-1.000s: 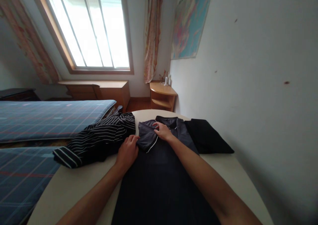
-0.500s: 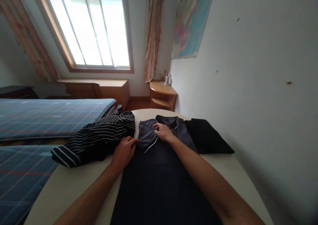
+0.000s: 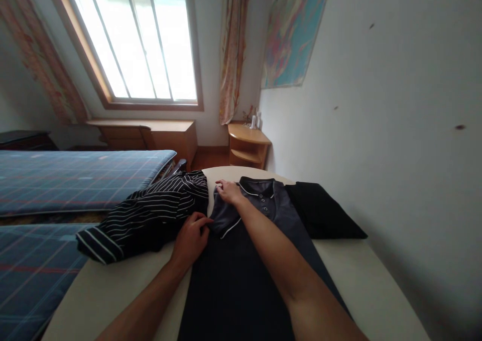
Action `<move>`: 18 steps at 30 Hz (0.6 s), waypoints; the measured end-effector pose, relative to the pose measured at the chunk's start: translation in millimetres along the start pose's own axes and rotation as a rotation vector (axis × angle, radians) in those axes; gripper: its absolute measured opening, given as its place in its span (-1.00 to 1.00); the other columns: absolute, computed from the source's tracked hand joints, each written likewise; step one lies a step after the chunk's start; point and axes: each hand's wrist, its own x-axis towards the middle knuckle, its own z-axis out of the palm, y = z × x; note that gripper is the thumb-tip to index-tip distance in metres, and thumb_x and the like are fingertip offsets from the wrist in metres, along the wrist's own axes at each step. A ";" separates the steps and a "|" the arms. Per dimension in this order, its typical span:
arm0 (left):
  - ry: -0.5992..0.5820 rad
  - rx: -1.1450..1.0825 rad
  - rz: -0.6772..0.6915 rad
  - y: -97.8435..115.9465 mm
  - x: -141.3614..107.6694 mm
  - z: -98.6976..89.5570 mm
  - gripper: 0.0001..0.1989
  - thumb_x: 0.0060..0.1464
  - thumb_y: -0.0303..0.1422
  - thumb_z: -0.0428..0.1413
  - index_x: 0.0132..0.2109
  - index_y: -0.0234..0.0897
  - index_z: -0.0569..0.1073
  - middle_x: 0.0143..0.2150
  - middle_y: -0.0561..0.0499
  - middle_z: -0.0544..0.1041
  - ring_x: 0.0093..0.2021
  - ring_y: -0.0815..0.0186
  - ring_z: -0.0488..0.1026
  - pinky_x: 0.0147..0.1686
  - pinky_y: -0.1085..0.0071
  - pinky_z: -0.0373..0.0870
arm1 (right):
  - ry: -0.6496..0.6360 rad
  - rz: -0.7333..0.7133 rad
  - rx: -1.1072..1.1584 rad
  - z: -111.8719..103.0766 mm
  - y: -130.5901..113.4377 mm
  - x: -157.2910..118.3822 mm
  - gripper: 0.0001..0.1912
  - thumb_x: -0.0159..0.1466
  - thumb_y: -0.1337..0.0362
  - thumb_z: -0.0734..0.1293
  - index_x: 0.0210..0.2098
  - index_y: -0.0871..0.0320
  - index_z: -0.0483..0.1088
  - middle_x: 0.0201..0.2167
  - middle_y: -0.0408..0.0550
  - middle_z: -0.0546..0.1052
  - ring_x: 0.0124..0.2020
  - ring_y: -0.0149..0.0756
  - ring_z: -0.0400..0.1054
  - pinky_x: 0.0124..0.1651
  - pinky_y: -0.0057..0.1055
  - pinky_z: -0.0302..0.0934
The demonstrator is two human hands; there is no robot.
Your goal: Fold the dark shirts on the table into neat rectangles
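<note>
A dark polo shirt [image 3: 241, 275] lies on the pale round table, its buttoned collar at the far end. One short sleeve with white trim is folded inward across its front. My left hand [image 3: 192, 238] is closed at the left edge of the shirt, thumb and index finger pinching the sleeve's corner. My right hand [image 3: 229, 191] rests on the shirt's left shoulder, left of the collar, fingers stretched out over the fabric. Just left of my left hand lies a black garment with white stripes [image 3: 146, 210], loosely bunched.
A folded black garment [image 3: 326, 213] lies right of the shirt, near the white wall [image 3: 406, 180]. The table [image 3: 124, 291] has a curved edge. Plaid mattresses [image 3: 86, 180] are at the left. Beyond stand a desk [image 3: 165, 126] and a corner shelf [image 3: 248, 134] under the window.
My right hand has moved left from beside the collar to the shirt's left shoulder, uncovering the buttons. My left hand stays at the sleeve's corner. The view has shifted slightly.
</note>
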 end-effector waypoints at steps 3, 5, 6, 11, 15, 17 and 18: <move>-0.009 -0.005 -0.006 0.0 -0.5 -0.3 -0.70 0.14 -0.51 0.01 -0.16 -0.18 0.61 -0.08 -0.04 0.49 -0.06 0.19 0.45 0.02 0.26 0.37 | -0.004 0.033 -0.004 8.3 -5.4 6.4 -0.67 0.36 0.19 0.21 0.03 -0.08 0.51 0.03 -0.09 0.56 0.11 -0.17 0.37 0.13 -0.29 0.19; -0.009 -0.008 -0.015 0.7 -0.5 -0.8 -0.71 0.13 -0.52 0.01 -0.18 -0.17 0.61 -0.08 -0.04 0.50 -0.05 0.19 0.45 0.02 0.26 0.37 | 0.003 0.067 -0.002 11.5 -7.6 8.4 -0.66 0.34 0.25 0.21 -0.03 -0.09 0.55 0.00 -0.10 0.58 0.08 -0.16 0.38 0.10 -0.29 0.22; -0.006 -0.012 -0.019 1.2 -0.4 -1.0 -0.71 0.13 -0.52 0.01 -0.19 -0.18 0.61 -0.09 -0.03 0.50 -0.06 0.19 0.45 0.01 0.27 0.37 | 0.013 0.083 0.001 12.2 -8.0 8.8 -0.65 0.34 0.27 0.19 -0.03 -0.09 0.55 -0.01 -0.10 0.58 0.07 -0.16 0.39 0.09 -0.28 0.23; 0.018 -0.029 -0.062 3.5 0.6 -1.7 -0.76 0.12 -0.54 -0.01 -0.24 -0.23 0.54 -0.15 -0.03 0.49 -0.12 0.21 0.47 -0.03 0.28 0.37 | 0.088 0.110 -0.012 11.4 -3.3 4.6 -0.58 0.37 0.33 0.09 0.02 0.02 0.51 0.07 0.01 0.51 0.09 -0.14 0.36 0.09 -0.25 0.21; 0.015 -0.013 -0.059 5.4 0.4 -1.6 -0.80 0.08 -0.54 -0.01 -0.30 -0.24 0.48 -0.18 -0.03 0.47 -0.13 0.21 0.45 -0.05 0.28 0.35 | 0.076 0.051 -0.035 11.3 2.1 -2.6 -0.64 0.35 0.24 0.19 0.09 0.00 0.45 0.08 -0.01 0.50 0.12 -0.12 0.32 0.12 -0.24 0.19; 0.015 -0.016 -0.059 6.5 0.2 -1.9 -0.82 0.10 -0.51 0.00 -0.30 -0.23 0.49 -0.17 -0.03 0.47 -0.13 0.21 0.45 -0.05 0.28 0.34 | 0.078 0.031 -0.044 10.0 3.8 -6.9 -0.60 0.35 0.20 0.21 0.16 0.01 0.38 0.11 0.00 0.48 0.12 -0.13 0.30 0.12 -0.24 0.18; 0.014 -0.020 -0.062 7.0 0.3 -2.0 -0.82 0.13 -0.47 -0.01 -0.30 -0.23 0.49 -0.17 -0.04 0.47 -0.13 0.20 0.45 -0.05 0.28 0.34 | 0.080 0.024 -0.046 8.7 4.5 -9.6 -0.59 0.35 0.20 0.22 0.17 0.01 0.36 0.11 0.00 0.48 0.12 -0.13 0.30 0.12 -0.25 0.18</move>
